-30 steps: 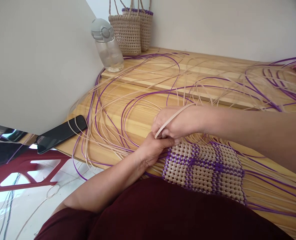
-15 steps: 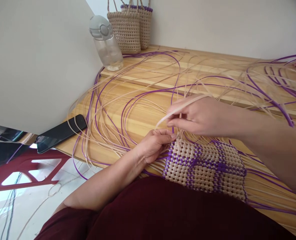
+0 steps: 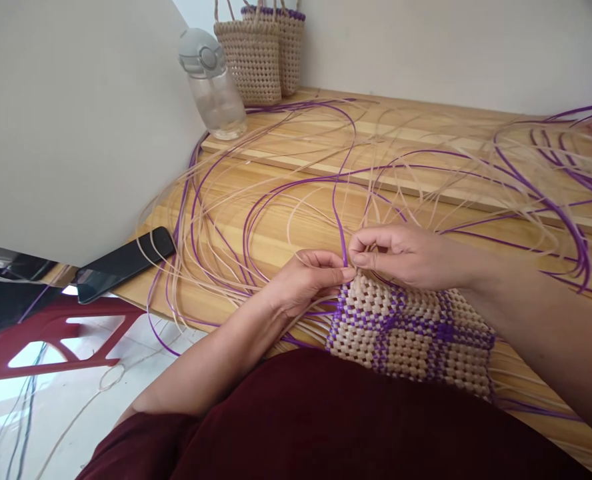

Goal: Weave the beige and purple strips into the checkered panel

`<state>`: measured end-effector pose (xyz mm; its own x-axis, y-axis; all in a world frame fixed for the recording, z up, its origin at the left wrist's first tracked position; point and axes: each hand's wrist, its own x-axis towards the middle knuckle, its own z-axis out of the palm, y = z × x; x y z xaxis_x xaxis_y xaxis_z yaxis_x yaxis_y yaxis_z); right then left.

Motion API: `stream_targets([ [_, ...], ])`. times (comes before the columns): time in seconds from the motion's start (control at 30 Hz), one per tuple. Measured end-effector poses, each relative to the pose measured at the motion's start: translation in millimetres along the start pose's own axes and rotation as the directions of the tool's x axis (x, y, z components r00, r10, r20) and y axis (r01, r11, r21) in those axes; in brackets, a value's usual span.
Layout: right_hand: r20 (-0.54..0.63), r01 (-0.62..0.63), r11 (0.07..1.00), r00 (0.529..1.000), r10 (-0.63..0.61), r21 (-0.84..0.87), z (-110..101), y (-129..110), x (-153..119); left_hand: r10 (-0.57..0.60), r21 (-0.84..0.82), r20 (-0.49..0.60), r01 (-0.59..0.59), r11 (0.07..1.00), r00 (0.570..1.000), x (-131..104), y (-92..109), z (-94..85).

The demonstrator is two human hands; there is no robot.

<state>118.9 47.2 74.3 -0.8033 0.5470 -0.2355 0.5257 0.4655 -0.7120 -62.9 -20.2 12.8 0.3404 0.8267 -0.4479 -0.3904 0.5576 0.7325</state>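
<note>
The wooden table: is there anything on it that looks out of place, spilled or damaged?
The black phone looks a little odd: it lies at the left edge of the wooden table, its lower end seeming to jut out, with pale strands across its other end. I see no spill or damage.

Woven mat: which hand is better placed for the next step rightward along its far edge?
Probably the right hand: it reaches along the far edge of the woven mat, ending near the far left corner. The left hand sits at that corner, beside a purple strand.
</note>
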Motion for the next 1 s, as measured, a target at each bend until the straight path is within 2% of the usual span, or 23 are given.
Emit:
stream_targets([
  [0.07,-0.017,-0.073,0.997,0.997,0.073,0.031,5,2,-1,-0.01,-0.009,0.004,0.01,1.0,1.0,1,0,-0.3],
  [0.13,-0.111,-0.077,0.997,0.991,0.075,-0.019,12,4,-4,-0.018,-0.002,-0.01,0.018,1.0,1.0,2,0,-0.7],
  [0.23,-0.265,0.0,0.993,0.964,-0.032,-0.12,19,4,-11,-0.041,-0.024,0.012,0.042,0.999,0.999,3,0,-2.0],
  [0.3,-0.297,0.09,0.976,0.944,-0.147,-0.198,21,6,-15,-0.055,-0.046,0.051,0.057,0.997,0.997,3,0,-3.0],
  [0.43,-0.229,0.231,0.903,0.917,-0.326,-0.362,14,8,-18,-0.04,-0.06,0.053,0.043,0.997,0.998,2,0,-4.0],
  [0.57,-0.095,0.294,0.831,0.92,-0.38,-0.473,3,4,-12,-0.021,-0.009,0.024,0.021,1.0,0.999,2,0,-3.3],
  [0.7,0.052,0.325,0.716,0.925,-0.376,-0.618,-5,-11,-4,0.026,0.071,0.011,-0.027,0.997,1.0,0,1,-1.6],
  [0.83,0.142,0.325,0.63,0.936,-0.323,-0.705,-9,-27,0,0.045,0.075,-0.01,-0.045,0.996,0.999,-1,1,0.2],
  [0.9,0.158,0.338,0.617,0.932,-0.328,-0.711,-9,-31,0,0.043,0.085,-0.016,-0.041,0.996,0.999,-1,1,0.8],
  [1.0,0.15,0.341,0.647,0.931,-0.332,-0.682,-10,-33,0,0.078,0.132,0.01,-0.078,0.988,0.997,-3,2,1.0],
])
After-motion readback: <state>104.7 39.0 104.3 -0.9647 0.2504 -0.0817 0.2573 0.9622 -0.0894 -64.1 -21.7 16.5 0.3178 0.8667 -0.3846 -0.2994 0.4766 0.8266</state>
